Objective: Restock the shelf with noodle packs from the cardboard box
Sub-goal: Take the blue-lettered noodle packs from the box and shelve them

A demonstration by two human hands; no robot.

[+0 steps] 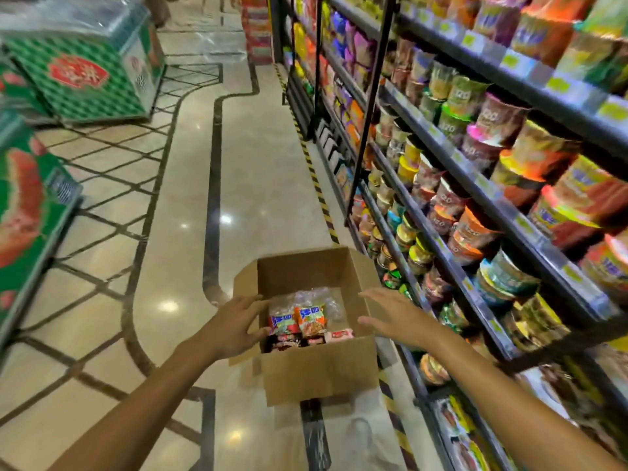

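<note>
Standing on glossy tiled floor (258, 171) (shelf (475, 185) alongside), cardboard box (319, 372).

Bright overhead store light throws white glare spots on the glossy floor (224, 219) ahead of both hands. Wide-angle distortion bends the shelves (475, 185) to the right and the freezers (78, 66) far left, both smeared by motion blur.
</note>
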